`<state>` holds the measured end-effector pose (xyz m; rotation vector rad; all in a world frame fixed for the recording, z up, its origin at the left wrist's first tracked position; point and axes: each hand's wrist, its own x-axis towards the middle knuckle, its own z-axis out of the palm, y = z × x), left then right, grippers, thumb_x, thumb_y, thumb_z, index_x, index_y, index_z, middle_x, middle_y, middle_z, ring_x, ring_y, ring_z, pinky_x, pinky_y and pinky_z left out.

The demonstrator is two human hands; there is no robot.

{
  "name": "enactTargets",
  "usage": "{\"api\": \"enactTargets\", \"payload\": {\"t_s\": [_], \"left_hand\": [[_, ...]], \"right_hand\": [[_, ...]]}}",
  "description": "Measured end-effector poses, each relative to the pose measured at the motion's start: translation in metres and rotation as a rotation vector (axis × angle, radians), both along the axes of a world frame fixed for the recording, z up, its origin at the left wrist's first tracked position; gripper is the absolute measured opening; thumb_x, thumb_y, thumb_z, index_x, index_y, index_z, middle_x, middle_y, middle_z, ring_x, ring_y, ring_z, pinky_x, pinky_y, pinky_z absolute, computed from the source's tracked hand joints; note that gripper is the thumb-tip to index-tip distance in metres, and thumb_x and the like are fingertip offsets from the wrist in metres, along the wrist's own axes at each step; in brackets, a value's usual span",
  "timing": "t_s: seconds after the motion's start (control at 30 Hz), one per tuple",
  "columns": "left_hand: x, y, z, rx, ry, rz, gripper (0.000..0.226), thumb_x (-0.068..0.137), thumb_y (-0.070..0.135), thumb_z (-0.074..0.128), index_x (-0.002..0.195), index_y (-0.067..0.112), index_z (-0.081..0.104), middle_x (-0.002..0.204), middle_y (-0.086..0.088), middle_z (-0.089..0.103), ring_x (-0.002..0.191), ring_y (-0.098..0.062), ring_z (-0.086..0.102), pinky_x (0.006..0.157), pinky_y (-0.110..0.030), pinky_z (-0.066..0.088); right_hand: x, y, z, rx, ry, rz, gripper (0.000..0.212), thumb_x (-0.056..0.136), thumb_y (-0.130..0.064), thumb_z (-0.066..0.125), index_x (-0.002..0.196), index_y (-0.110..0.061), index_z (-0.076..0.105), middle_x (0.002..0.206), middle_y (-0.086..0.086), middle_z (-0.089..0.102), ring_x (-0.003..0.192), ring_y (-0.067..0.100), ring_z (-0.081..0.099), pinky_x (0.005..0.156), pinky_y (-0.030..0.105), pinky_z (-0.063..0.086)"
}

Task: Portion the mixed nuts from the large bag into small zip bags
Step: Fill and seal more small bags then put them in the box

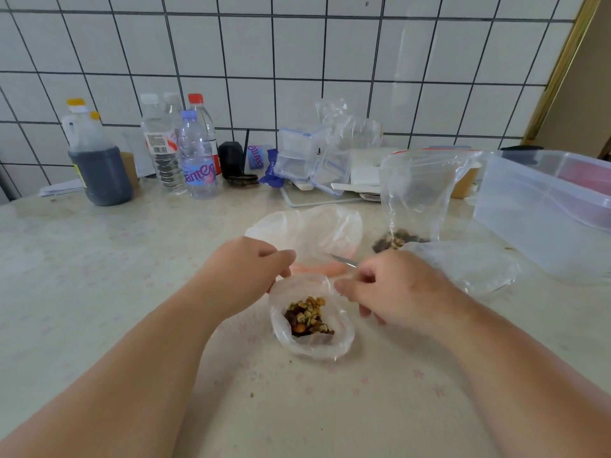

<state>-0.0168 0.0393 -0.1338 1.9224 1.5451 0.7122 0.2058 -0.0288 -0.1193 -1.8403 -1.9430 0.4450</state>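
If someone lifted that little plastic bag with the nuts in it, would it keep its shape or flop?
Probably flop: the small bag is thin, crinkled film, and both hands hold its mouth open. The nuts sit low in a loose heap, so they would likely sag to the bottom. Its mouth gapes unsealed, so tipping it might spill them.

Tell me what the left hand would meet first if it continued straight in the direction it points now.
The left hand points forward and right, gripping the rim of the small zip bag. Straight on, it would probably first meet the empty plastic bag just behind, though depth is unclear.
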Motion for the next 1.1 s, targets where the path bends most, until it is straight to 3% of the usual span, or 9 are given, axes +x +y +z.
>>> {"api": "enactTargets", "payload": {"t_s": [0.07, 0.17, 0.27, 0.37, 0.53, 0.67, 0.77, 0.87, 1.1], "left_hand": [[0.000, -0.002, 0.001, -0.036, 0.054, -0.044, 0.047, 0.093, 0.056, 0.057, 0.064, 0.020, 0.067, 0.047, 0.012, 0.059, 0.037, -0.001, 0.049, 0.056, -0.027, 0.041], [-0.001, -0.007, 0.005, -0.131, 0.049, -0.140, 0.054, 0.077, 0.067, 0.057, 0.056, 0.019, 0.051, 0.045, 0.009, 0.047, 0.038, -0.007, 0.042, 0.048, -0.021, 0.038], [-0.003, -0.010, 0.008, -0.207, 0.037, -0.199, 0.051, 0.071, 0.068, 0.058, 0.074, 0.020, 0.073, 0.054, 0.002, 0.055, 0.046, -0.012, 0.047, 0.051, -0.023, 0.039], [-0.003, -0.013, 0.011, -0.212, 0.009, -0.244, 0.030, 0.083, 0.054, 0.064, 0.084, 0.029, 0.080, 0.065, -0.004, 0.071, 0.051, -0.014, 0.054, 0.054, -0.024, 0.045], [-0.001, -0.011, 0.009, -0.207, -0.272, -0.170, 0.026, 0.091, 0.029, 0.073, 0.074, 0.008, 0.073, 0.070, -0.009, 0.073, 0.052, -0.014, 0.060, 0.046, -0.023, 0.048], [0.004, -0.009, 0.005, -0.455, -0.616, -0.120, 0.027, 0.093, 0.017, 0.070, 0.068, 0.008, 0.077, 0.077, -0.017, 0.072, 0.057, -0.019, 0.066, 0.049, -0.028, 0.055], [0.005, -0.009, 0.004, -0.659, -0.800, -0.187, 0.020, 0.082, 0.021, 0.074, 0.086, 0.003, 0.083, 0.094, -0.022, 0.076, 0.079, -0.029, 0.076, 0.066, -0.035, 0.063], [0.003, -0.008, 0.003, -0.736, -0.882, -0.314, 0.036, 0.074, 0.015, 0.080, 0.105, -0.003, 0.078, 0.115, -0.027, 0.073, 0.100, -0.034, 0.075, 0.079, -0.037, 0.063], [0.012, -0.010, -0.002, -0.516, -0.735, -0.173, 0.006, 0.070, 0.011, 0.082, 0.067, 0.013, 0.078, 0.084, -0.018, 0.075, 0.065, -0.020, 0.071, 0.056, -0.025, 0.060]], "right_hand": [[-0.003, -0.002, -0.002, -0.183, -0.019, 0.042, 0.049, 0.088, -0.063, 0.057, 0.066, -0.021, 0.066, 0.059, -0.012, 0.070, 0.044, 0.003, 0.060, 0.058, 0.026, 0.048], [-0.005, -0.003, -0.003, -0.364, 0.105, 0.130, 0.048, 0.088, -0.062, 0.058, 0.070, -0.018, 0.067, 0.061, -0.004, 0.072, 0.041, 0.008, 0.057, 0.046, 0.015, 0.042], [-0.005, -0.003, -0.005, -0.406, 0.206, 0.151, 0.035, 0.088, -0.047, 0.063, 0.069, -0.018, 0.066, 0.061, 0.000, 0.072, 0.041, 0.011, 0.056, 0.039, 0.015, 0.037], [-0.005, 0.000, -0.008, -0.371, 0.400, 0.075, 0.022, 0.084, -0.025, 0.063, 0.064, -0.016, 0.061, 0.057, 0.004, 0.069, 0.040, 0.016, 0.056, 0.037, 0.017, 0.034], [0.001, 0.005, -0.004, -0.362, 0.780, -0.019, 0.019, 0.084, -0.016, 0.067, 0.066, -0.013, 0.063, 0.056, 0.005, 0.059, 0.044, 0.016, 0.053, 0.039, 0.020, 0.037], [0.004, 0.007, -0.001, -0.404, 0.957, -0.060, 0.028, 0.087, -0.023, 0.068, 0.061, -0.016, 0.074, 0.053, 0.001, 0.055, 0.043, 0.011, 0.046, 0.040, 0.020, 0.034], [0.005, 0.011, -0.004, -0.376, 0.981, -0.099, 0.026, 0.088, -0.023, 0.069, 0.063, -0.016, 0.068, 0.057, 0.003, 0.056, 0.044, 0.012, 0.048, 0.040, 0.022, 0.037], [0.003, 0.014, -0.009, -0.322, 0.955, -0.132, 0.021, 0.091, -0.025, 0.069, 0.075, -0.012, 0.066, 0.062, 0.005, 0.062, 0.048, 0.014, 0.054, 0.041, 0.024, 0.041], [0.008, 0.016, -0.005, -0.457, 1.181, -0.019, 0.016, 0.090, -0.024, 0.061, 0.089, -0.011, 0.071, 0.075, 0.007, 0.068, 0.060, 0.018, 0.059, 0.050, 0.026, 0.045]]}}
